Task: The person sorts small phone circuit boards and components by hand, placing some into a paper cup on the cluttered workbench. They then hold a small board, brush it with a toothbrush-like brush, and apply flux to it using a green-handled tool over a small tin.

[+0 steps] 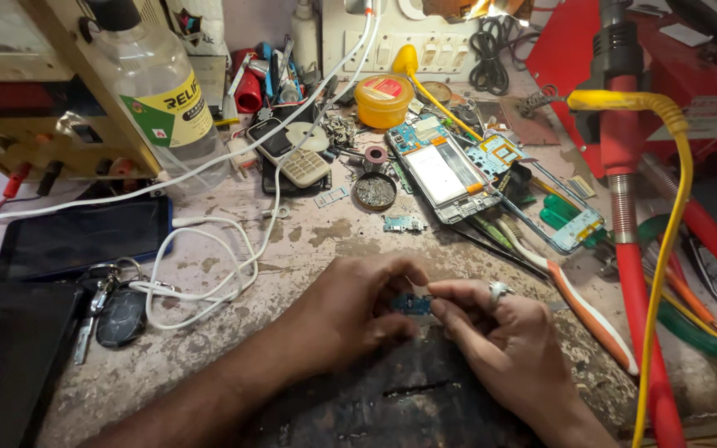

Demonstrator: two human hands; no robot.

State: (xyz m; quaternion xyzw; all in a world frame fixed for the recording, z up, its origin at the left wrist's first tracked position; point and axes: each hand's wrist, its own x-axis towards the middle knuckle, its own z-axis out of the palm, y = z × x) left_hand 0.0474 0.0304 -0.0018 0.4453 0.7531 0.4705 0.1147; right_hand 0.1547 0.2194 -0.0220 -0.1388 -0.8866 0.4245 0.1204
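Where fingertips meet: small blue board (412,304) betw. left hand (354,311) & right hand (504,336)

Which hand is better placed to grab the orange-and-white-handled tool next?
Right hand, probably: the orange-and-white-handled tool lies just beside it. Left hand is farther; both pinch the small blue circuit board.

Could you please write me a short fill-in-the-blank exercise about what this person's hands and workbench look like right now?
1. Both hands pinch a small ____ circuit board between them.
2. A ring sits on a finger of the ____ hand.
3. The left hand lies just right of a coiled ____ cable.
4. The round tub at the back is ____.

Missing words: blue; right; white; yellow
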